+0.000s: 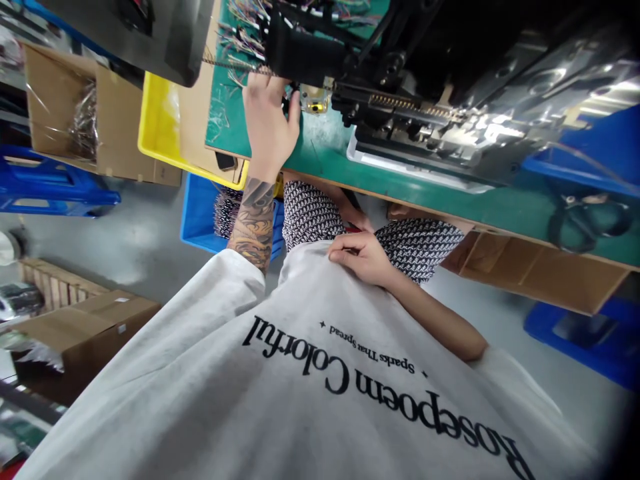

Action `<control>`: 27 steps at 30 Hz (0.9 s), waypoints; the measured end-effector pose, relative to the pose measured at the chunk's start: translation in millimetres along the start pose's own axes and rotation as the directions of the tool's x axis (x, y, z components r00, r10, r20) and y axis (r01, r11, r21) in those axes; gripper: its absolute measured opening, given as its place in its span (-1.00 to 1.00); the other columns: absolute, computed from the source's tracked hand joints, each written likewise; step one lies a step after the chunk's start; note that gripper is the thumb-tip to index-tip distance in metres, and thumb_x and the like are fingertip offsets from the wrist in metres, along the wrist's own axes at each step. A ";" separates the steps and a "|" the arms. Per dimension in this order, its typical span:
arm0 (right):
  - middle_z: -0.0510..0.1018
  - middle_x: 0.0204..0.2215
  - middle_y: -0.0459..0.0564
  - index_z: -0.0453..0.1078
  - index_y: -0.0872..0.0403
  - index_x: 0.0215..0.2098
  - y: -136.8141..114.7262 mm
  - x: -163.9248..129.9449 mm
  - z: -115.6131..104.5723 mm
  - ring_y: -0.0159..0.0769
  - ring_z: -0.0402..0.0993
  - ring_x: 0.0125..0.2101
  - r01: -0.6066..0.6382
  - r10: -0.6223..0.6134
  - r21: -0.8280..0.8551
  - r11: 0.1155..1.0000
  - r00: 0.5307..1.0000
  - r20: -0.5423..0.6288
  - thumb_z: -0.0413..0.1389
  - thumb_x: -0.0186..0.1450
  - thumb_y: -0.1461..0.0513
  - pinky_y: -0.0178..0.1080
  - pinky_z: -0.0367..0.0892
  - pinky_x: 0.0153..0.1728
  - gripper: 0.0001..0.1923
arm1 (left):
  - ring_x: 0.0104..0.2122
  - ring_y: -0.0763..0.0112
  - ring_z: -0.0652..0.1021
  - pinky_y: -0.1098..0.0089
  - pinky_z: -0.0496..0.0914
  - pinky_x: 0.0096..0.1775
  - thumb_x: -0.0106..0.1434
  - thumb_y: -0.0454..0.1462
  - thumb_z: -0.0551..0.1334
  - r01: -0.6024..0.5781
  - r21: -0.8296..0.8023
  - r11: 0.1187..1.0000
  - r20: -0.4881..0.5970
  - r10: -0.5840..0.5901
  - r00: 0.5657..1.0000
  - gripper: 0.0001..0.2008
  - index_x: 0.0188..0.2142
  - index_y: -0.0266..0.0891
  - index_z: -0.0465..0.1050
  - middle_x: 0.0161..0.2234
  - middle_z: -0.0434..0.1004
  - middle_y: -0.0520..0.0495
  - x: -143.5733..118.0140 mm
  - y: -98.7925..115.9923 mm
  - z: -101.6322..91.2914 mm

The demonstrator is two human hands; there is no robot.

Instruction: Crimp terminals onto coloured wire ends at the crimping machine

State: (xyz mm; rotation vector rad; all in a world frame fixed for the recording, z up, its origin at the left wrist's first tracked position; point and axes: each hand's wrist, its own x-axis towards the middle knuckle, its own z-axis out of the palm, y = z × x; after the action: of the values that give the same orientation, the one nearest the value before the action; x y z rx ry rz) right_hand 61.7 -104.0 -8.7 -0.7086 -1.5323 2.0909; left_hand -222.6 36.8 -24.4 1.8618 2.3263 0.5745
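Note:
My left hand, on the tattooed arm, reaches over the edge of the green-topped table. Its fingers bend round a dark part at the near left end of a black machine, with the thumb on the right side. The machine hides the fingertips, so what they grip cannot be made out. Just right of the thumb is a small clear housing with a yellow piece inside. My right hand lies in my lap, fingers curled closed at the hem of my white shirt.
Bundles of thin coloured wires lie behind the machine. A white tray sits under its metal front. Left of the table are a yellow bin, a blue bin and cardboard boxes. Black scissors rest on the right.

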 end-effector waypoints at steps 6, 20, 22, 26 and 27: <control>0.60 -0.43 -0.07 0.59 0.08 -0.37 -13.6 -8.0 -6.4 -0.36 0.42 -0.41 0.033 -0.019 0.114 0.993 0.992 -0.128 0.32 0.38 -0.01 -0.25 0.31 -0.33 -0.66 | 0.28 -0.02 0.24 0.04 0.01 0.35 0.49 -0.38 0.21 -0.030 -0.023 0.999 -0.027 0.029 0.999 -0.68 0.20 -0.34 0.41 0.27 0.39 -0.37 -2.5 1.1 -3.8; 0.50 -0.48 -0.09 0.56 0.07 -0.40 -15.6 -10.9 -6.4 -0.38 0.33 -0.43 -0.012 0.037 0.199 0.980 0.992 -0.123 0.33 0.36 -0.05 -0.26 0.21 -0.38 -0.62 | 0.21 -0.01 0.33 -0.01 0.14 0.33 0.50 -0.19 0.25 -0.109 -0.038 0.993 -0.212 0.098 0.972 -0.74 0.08 -0.26 0.53 0.13 0.48 -0.37 -29.7 6.1 -19.0; 0.50 -0.47 -0.10 0.56 0.08 -0.40 -13.6 -9.6 -6.9 -0.39 0.32 -0.43 -0.025 0.055 0.235 0.972 0.991 -0.121 0.34 0.35 -0.05 -0.27 0.19 -0.38 -0.62 | 0.05 0.05 0.43 -0.05 0.25 0.24 0.57 -0.06 0.14 -0.125 -0.153 0.980 -0.133 0.104 0.986 -0.70 -0.21 -0.12 0.52 -0.14 0.54 -0.25 -58.0 16.1 -35.1; 0.50 -0.48 -0.11 0.55 0.09 -0.41 -6.1 -5.2 -7.3 -0.40 0.31 -0.43 -0.088 0.124 0.316 0.945 0.988 -0.096 0.37 0.32 -0.05 -0.29 0.19 -0.36 -0.61 | -0.31 0.25 0.54 0.15 0.48 -0.18 0.46 0.07 0.30 -0.045 -0.688 0.724 0.260 0.304 0.917 -0.68 -0.21 -0.07 0.61 -0.30 0.61 -0.08 -111.9 37.2 -74.5; 0.50 -0.48 -0.12 0.55 0.09 -0.42 -3.9 -3.7 -7.1 -0.40 0.31 -0.43 -0.111 0.146 0.329 0.938 0.986 -0.082 0.38 0.31 -0.05 -0.29 0.20 -0.36 -0.61 | -0.31 0.26 0.57 0.18 0.49 -0.22 0.43 0.05 0.35 -0.001 -0.784 0.621 0.357 0.453 0.817 -0.73 -0.14 -0.04 0.66 -0.26 0.64 -0.09 -119.8 41.2 -83.1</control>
State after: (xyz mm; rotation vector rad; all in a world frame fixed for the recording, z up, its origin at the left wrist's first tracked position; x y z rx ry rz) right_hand 69.3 -100.1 -6.2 -0.7972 -1.0747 2.2878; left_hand -181.7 -89.3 49.0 1.5987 1.1767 0.7797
